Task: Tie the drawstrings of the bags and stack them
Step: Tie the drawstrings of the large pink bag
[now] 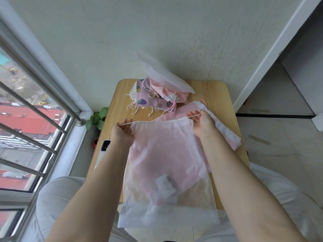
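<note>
A large translucent white drawstring bag point(166, 163) lies flat on the small wooden table point(218, 95), its bottom hanging over the near edge. My left hand point(122, 132) pinches the white cord at the bag's top left corner. My right hand point(203, 123) pinches the cord at the top right corner, and the cord runs taut between them. A pink bag with a white gathered top point(215, 117) lies under it to the right. At the table's far side sits a pile of bags point(157, 96), among them a strawberry-print pink bag and a translucent white one.
A phone point(104, 145) lies at the table's left edge. A small green plant point(97, 117) in a red pot stands on the floor by the window with metal bars point(35, 119). A white wall is behind the table; my knees are below.
</note>
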